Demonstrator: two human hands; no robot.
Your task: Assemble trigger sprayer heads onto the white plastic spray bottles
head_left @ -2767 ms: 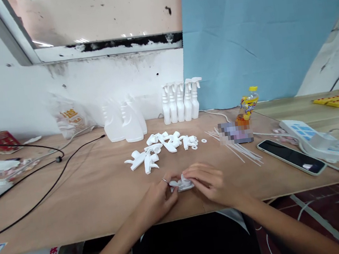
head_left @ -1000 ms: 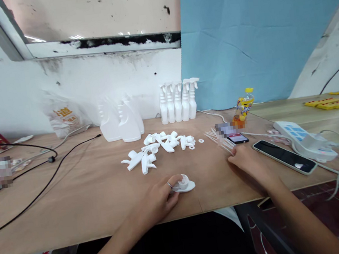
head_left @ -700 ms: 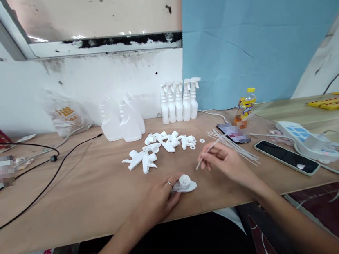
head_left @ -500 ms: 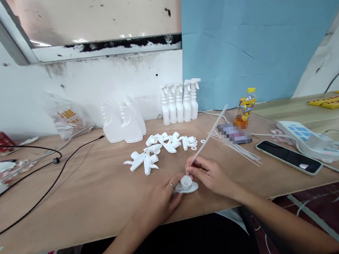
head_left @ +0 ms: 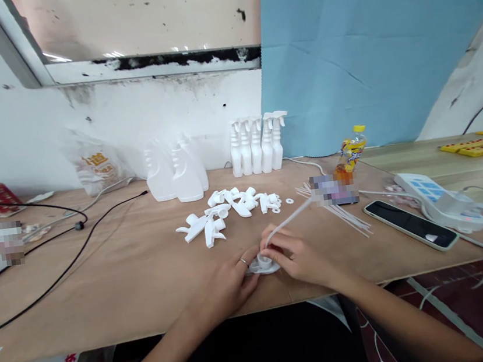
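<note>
A white spray head (head_left: 264,264) lies on its side near the table's front edge, its round collar facing up. My left hand (head_left: 231,279), with a ring on one finger, grips its left side. Between the fingertips of my right hand (head_left: 295,256) is a thin translucent tube (head_left: 292,217), whose lower end is at the collar and whose free end bends up to the right. Fingers hide the tube's tip. Loose white spray heads (head_left: 237,202) lie in a pile beyond, and more thin tubes (head_left: 345,215) lie to the right.
Empty white bottles (head_left: 186,176) and a row of bottles with spray heads (head_left: 256,150) stand by the wall. At the right are a drink bottle (head_left: 350,156), a phone (head_left: 409,224) and a power strip (head_left: 439,198). A black cable (head_left: 86,247) crosses the left side.
My right hand has moved slightly left and down over the collar. The tube now bends and leans lower to the right, where it stood straighter before.
</note>
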